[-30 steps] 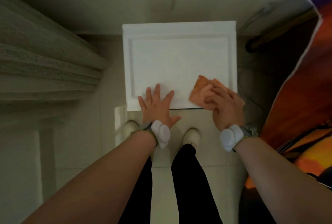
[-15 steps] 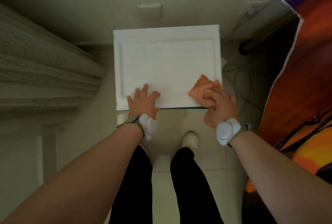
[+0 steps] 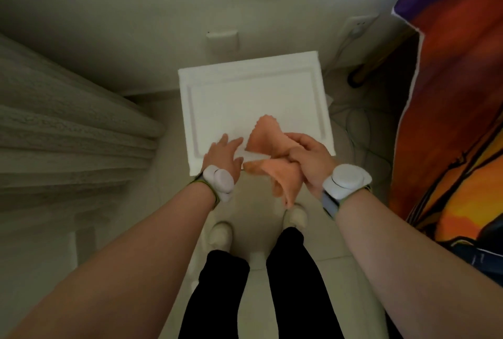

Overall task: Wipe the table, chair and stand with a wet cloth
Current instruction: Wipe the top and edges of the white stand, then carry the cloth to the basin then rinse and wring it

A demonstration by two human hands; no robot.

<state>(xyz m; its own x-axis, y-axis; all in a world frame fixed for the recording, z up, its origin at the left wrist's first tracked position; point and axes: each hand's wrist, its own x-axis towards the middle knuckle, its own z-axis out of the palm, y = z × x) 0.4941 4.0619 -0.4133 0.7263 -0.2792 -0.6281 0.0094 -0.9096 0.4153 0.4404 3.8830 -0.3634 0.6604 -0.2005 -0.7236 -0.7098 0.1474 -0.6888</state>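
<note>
**Cloth (image 3: 265, 139) now off the counter (image 3: 245, 99), bunched in right hand (image 3: 309, 160)**

Vs 0.5 s ago: the orange cloth was pressed flat at the counter's 5 o'clock corner; now it is raised and gathered up. Left hand (image 3: 223, 157) was flat on the near edge and has shifted toward the cloth. Both feet are in view now, and the counter sits further away in the shot.

- Right hand: fingers curled and clamped round the middle of the cloth. One flap sticks up over the counter's 6 o'clock area, and the other hangs below the fist, past the near edge and over the floor.
- Left hand: fingers straight and slightly spread, holding nothing, over the near edge at about 7 o'clock. The thumb tip is just beside the lower flap's corner; can't tell if it touches.
- Counter: white rectangular top with a raised rim, against the wall.
- White wrist units sit on both arms, left (image 3: 219, 178) and right (image 3: 347, 179).

Surroundings, taken from the counter:
- 9 o'clock: pleated curtain (image 3: 68, 126).
- 3 o'clock: orange and purple bedspread (image 3: 457, 121).
- 1 o'clock: wall socket (image 3: 358, 24). Cables (image 3: 359, 126) lie on the floor between the counter and the bedspread.
- 6 o'clock: black trousers (image 3: 226, 284) and pale shoes, left (image 3: 221, 232) and right (image 3: 295, 215), on the tile.
</note>
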